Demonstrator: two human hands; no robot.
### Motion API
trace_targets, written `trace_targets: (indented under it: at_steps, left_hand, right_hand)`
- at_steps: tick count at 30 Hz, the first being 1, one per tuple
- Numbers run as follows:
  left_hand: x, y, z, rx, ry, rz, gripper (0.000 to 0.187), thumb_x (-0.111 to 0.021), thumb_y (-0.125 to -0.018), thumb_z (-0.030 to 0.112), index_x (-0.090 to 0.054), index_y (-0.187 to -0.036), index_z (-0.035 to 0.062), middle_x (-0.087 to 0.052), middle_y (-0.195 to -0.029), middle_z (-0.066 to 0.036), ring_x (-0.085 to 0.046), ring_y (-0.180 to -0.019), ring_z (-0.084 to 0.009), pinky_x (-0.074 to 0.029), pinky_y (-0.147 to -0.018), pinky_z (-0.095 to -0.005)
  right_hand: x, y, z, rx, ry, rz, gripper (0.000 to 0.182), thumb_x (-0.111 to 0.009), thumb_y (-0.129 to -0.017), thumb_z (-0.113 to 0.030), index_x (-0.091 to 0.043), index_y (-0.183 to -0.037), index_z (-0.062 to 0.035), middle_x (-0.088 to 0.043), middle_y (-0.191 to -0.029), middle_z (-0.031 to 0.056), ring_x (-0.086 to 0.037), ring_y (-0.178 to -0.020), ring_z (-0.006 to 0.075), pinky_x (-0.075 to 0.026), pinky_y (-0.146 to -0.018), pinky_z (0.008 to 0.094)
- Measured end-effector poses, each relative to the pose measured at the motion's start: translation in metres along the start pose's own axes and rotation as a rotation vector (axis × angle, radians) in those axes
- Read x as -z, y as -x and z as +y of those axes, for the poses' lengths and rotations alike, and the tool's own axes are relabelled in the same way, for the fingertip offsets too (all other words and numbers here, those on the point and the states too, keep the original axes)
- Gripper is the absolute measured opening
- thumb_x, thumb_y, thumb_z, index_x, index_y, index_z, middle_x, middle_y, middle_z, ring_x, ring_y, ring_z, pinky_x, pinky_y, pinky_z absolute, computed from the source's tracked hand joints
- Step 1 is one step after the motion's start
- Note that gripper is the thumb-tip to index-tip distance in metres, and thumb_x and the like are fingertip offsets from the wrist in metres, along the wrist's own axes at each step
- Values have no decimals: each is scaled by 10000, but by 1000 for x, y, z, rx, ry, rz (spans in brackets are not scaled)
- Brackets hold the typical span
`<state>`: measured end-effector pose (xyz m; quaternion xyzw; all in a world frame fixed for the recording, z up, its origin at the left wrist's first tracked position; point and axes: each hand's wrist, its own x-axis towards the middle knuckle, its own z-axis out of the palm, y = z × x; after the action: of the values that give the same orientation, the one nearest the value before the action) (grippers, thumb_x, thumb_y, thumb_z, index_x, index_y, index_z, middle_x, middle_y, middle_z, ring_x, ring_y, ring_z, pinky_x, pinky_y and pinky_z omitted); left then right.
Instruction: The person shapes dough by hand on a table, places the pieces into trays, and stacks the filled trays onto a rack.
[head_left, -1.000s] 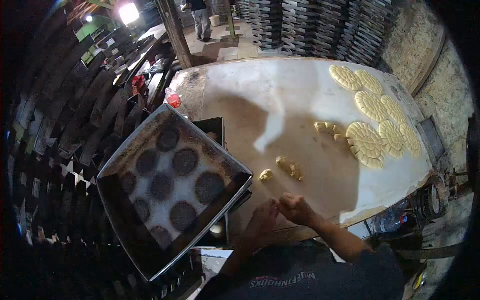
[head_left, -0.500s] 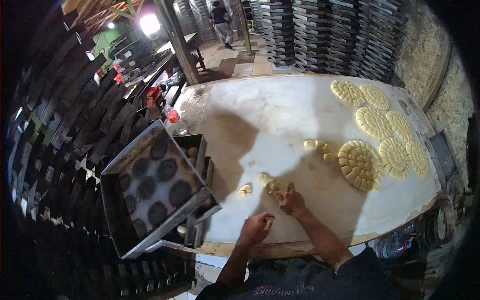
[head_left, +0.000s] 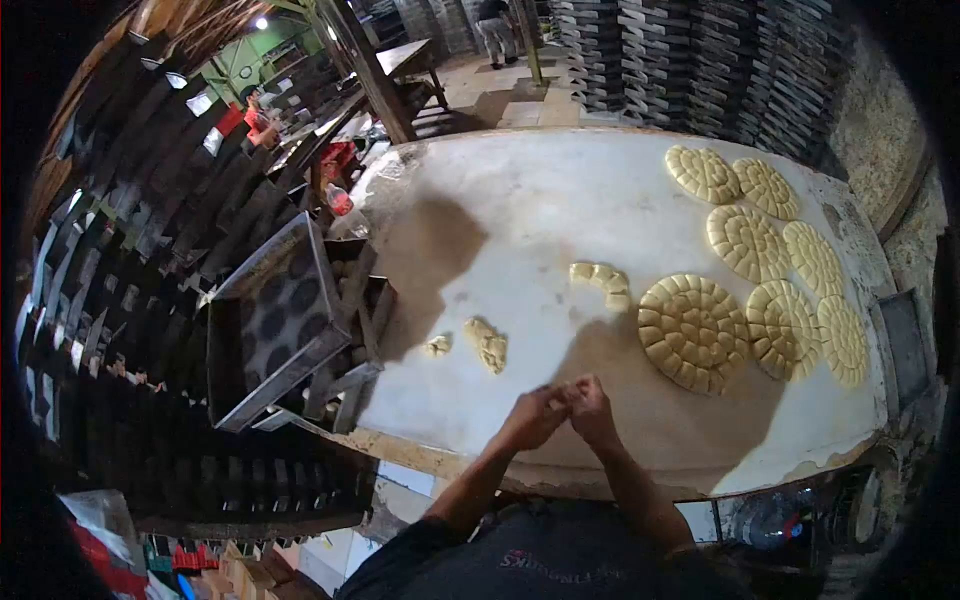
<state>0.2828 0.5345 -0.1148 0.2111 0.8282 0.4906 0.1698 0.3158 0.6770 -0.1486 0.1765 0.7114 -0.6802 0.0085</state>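
My left hand (head_left: 536,418) and my right hand (head_left: 594,412) meet over the near part of the pale tabletop. Both have their fingers pinched together, and whatever lies between the fingertips is too small or hidden to make out. Beyond them to the left lie an elongated lump of yellowish dough (head_left: 486,345) and a smaller dough scrap (head_left: 437,345). A short curved row of dough pieces (head_left: 600,283) is farther up the table. Right of my hands sits a large dough round (head_left: 692,333) scored into segments, touching or close beside another scored round (head_left: 783,328).
More scored dough rounds (head_left: 747,243) cover the table's right side. At left, a tilted box (head_left: 280,385) with dark round marks rests on other boxes. A plastic bottle (head_left: 342,203) lies behind them. Dark stacks (head_left: 680,70) line the back, where a person (head_left: 495,30) stands.
My right hand has left the elongated dough lump and come together with my left hand. The view has shifted, and another person now shows at the far left.
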Motion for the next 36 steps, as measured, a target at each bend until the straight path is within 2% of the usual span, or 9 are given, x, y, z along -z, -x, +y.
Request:
trace_targets:
  at_steps: [9,13,15,19,22,26,29,30,36]
  left_hand:
    - [-22,-33,65,-193,-252,142,176,-538,-896,151,-633,-963,19,-625,-838,-207,-604,-814,-435,-492,-720,-507]
    - [-34,-3,46,-249,-161,-384,197,-438,-936,119,-575,-960,-20,-606,-1027,-251,-600,-923,-433,-482,-803,-503]
    - [-41,-4,-62,-26,-164,-183,302,-446,-959,163,-568,-1206,39,-578,-972,-181,-610,-870,-359,-507,-786,-499]
    - [47,-49,-56,470,-668,350,626,-535,-934,456,-375,-1448,136,-488,-1297,-299,-642,-891,-458,-532,-757,-517]
    - [31,-15,-112,483,-785,199,794,-524,-932,503,-148,-1531,142,-458,-1334,-315,-645,-923,-464,-534,-765,-534]
    - [18,71,-135,-128,-979,136,602,-644,-831,277,-474,-1378,90,-571,-1146,-178,-544,-983,-364,-437,-819,-498]
    - [64,77,-194,271,-99,74,463,-673,-784,236,-596,-1222,108,-586,-1103,-153,-519,-1008,-347,-403,-837,-497]
    - [71,67,-166,-151,-667,334,352,-719,-743,253,-653,-1055,105,-592,-1040,-121,-521,-975,-329,-389,-848,-492]
    - [21,-16,-135,-53,-484,516,334,-788,-743,295,-584,-839,48,-545,-831,-135,-521,-842,-342,-432,-717,-444]
  right_hand:
    - [58,-4,-42,628,384,267,223,-647,-917,-220,-504,-893,-50,-581,-725,146,-638,-631,311,-500,-585,398]
    - [79,5,24,479,559,322,244,-667,-905,-228,-520,-846,-42,-586,-701,156,-642,-641,326,-493,-572,392]
    - [83,4,47,316,518,303,290,-647,-918,-292,-528,-854,-36,-601,-696,166,-642,-645,330,-496,-583,401]
    - [69,19,45,177,520,14,328,-569,-947,-332,-527,-869,-16,-600,-720,202,-621,-652,368,-494,-630,456]
    - [57,17,63,551,577,-100,147,-524,-934,-153,-548,-887,-16,-576,-769,201,-583,-735,402,-463,-665,476]
    - [94,27,93,648,700,-280,144,-568,-881,-155,-554,-885,-12,-562,-869,213,-570,-899,395,-459,-812,475]
    - [120,7,99,928,985,-229,188,-592,-832,-155,-558,-908,14,-535,-932,219,-519,-1002,419,-407,-956,516]
    - [119,-14,91,873,1034,-148,220,-593,-819,-171,-554,-931,14,-529,-957,214,-512,-1021,401,-357,-1011,542]
    - [35,-38,96,707,1013,25,265,-595,-787,-170,-551,-957,29,-524,-986,214,-506,-1065,394,-311,-1095,553]
